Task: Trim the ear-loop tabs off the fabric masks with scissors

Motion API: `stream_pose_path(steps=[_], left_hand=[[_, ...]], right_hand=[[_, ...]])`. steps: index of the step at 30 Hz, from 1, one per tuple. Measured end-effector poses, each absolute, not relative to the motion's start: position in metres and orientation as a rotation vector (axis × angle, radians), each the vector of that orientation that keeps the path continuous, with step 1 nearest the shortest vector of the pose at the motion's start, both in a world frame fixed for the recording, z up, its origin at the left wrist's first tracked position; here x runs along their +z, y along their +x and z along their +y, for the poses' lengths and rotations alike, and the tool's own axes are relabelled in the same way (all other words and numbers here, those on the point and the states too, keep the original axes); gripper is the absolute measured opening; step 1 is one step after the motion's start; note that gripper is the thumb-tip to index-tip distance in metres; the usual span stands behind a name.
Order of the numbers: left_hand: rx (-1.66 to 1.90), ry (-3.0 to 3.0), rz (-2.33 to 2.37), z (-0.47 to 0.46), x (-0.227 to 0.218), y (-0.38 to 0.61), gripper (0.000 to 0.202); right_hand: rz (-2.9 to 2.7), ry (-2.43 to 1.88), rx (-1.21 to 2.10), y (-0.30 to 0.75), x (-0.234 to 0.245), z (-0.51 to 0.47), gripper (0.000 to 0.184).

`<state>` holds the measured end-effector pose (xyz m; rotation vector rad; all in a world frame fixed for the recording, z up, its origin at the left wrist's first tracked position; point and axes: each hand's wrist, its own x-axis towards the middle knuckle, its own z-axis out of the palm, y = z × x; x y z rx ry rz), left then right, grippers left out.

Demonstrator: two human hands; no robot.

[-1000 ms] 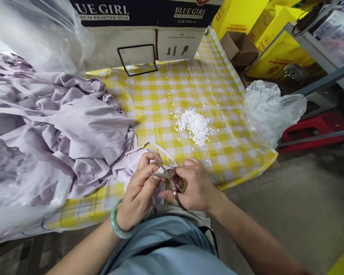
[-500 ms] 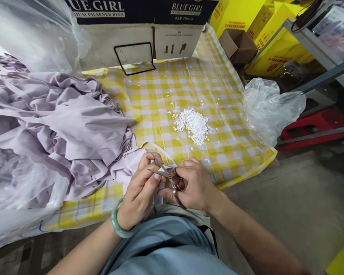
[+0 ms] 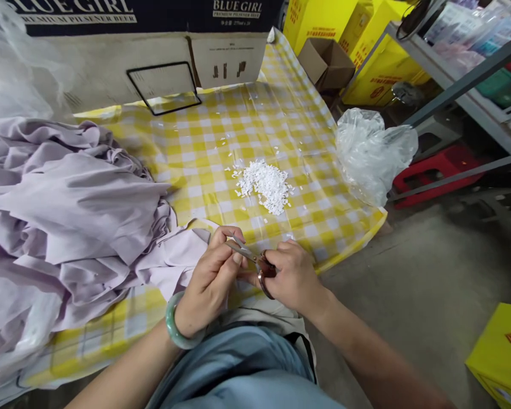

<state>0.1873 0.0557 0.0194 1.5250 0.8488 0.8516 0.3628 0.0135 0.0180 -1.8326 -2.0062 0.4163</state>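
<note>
My right hand [image 3: 296,274] is closed on the scissors [image 3: 249,255], its fingers in the handle loops. The scissors point left, with the blades only slightly apart, over the fingers of my left hand [image 3: 210,284]. That hand is pinched, with a green bangle [image 3: 173,324] at its wrist. A lilac cloth [image 3: 174,253] runs from the large lilac pile [image 3: 76,193] into the left hand; the exact bit between the fingertips is hidden. Beyond the hands, a heap of small white pieces [image 3: 267,184] lies on the checked tablecloth [image 3: 221,196].
A beer carton [image 3: 225,57] stands at the back, a black wire frame [image 3: 164,88] leaning on it. A clear plastic bag [image 3: 370,150] hangs by the right table edge. A metal shelf [image 3: 460,85] and a red stool [image 3: 443,170] are farther right; a yellow box [image 3: 502,352] sits lower right.
The scissor blades have come closer together. The view has swung right, so the table things appear farther left. The thin strip of cloth beyond the left hand now shows less.
</note>
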Motion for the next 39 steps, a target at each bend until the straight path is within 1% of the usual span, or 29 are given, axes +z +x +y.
stream_pose_path(steps=[4,8,10,12,13,14,15,17,18,19,20,21,22,23,25,26,28,30,32,33,34,36,39], left_hand=[[0.781,1.497,0.823,0.059,0.019,0.198,0.033],[0.774,1.547,0.834,0.059,0.023,0.197,0.034],[0.756,1.639,0.861,0.059,0.026,0.183,0.034],[0.763,1.815,0.948,0.057,0.026,0.160,0.026],[0.777,1.928,1.036,0.054,0.023,0.146,0.019],[0.777,2.039,1.152,0.050,0.019,0.131,0.011],[0.748,2.132,1.280,0.046,0.013,0.117,0.014],[0.604,2.233,1.471,0.034,-0.001,0.094,0.048],[0.529,2.235,1.500,0.029,-0.008,0.088,0.059],[0.492,2.216,1.486,0.025,-0.014,0.084,0.063],[0.505,2.181,1.446,0.023,-0.018,0.083,0.060],[0.541,2.134,1.397,0.023,-0.019,0.085,0.053],[0.591,2.084,1.349,0.026,-0.016,0.088,0.044],[0.655,2.042,1.311,0.033,-0.010,0.093,0.034],[0.827,2.015,1.262,0.057,0.013,0.103,0.022],[0.940,2.031,1.246,0.074,0.030,0.109,0.021],[1.179,2.110,1.198,0.117,0.067,0.120,0.027],[1.355,2.184,1.199,0.167,0.102,0.134,0.024],[1.509,2.195,1.256,0.219,0.127,0.150,0.022],[1.551,2.161,1.296,0.241,0.134,0.158,0.024],[1.546,2.120,1.329,0.259,0.136,0.164,0.029],[1.454,2.088,1.366,0.277,0.126,0.173,0.038],[1.314,2.132,1.348,0.252,0.085,0.172,0.045]], right_hand=[[-1.916,-1.864,0.426,0.366,0.009,0.009,0.048],[-1.786,-1.844,0.680,0.373,0.008,0.009,0.052],[-1.681,-1.853,0.764,0.380,0.013,0.011,0.047],[-1.639,-1.817,0.773,0.384,0.018,0.015,0.041],[-1.662,-1.767,0.785,0.383,0.020,0.018,0.044],[-1.703,-1.703,0.813,0.379,0.021,0.021,0.052],[-1.753,-1.635,0.854,0.372,0.021,0.023,0.062],[-1.864,-1.516,0.944,0.349,0.016,0.026,0.080],[-1.924,-1.468,0.977,0.334,0.012,0.027,0.080],[-1.976,-1.425,0.999,0.319,0.007,0.027,0.073],[-2.014,-1.392,1.014,0.305,0.003,0.027,0.059],[-2.023,-1.379,1.025,0.293,0.000,0.029,0.045],[-2.006,-1.373,1.030,0.284,0.000,0.032,0.036],[-1.962,-1.370,1.031,0.278,0.001,0.038,0.032],[-1.829,-1.324,1.020,0.276,0.016,0.059,0.028],[-1.755,-1.280,0.994,0.278,0.028,0.075,0.026],[-1.624,-1.190,0.919,0.285,0.059,0.115,0.021],[-1.567,-1.138,0.811,0.292,0.092,0.164,0.020],[-1.528,-1.134,0.681,0.297,0.118,0.217,0.016],[-1.518,-1.156,0.622,0.300,0.126,0.242,0.015],[-1.518,-1.207,0.564,0.304,0.131,0.264,0.016],[-1.516,-1.362,0.476,0.313,0.129,0.297,0.017],[-1.496,-1.482,0.449,0.329,0.103,0.312,0.026]])
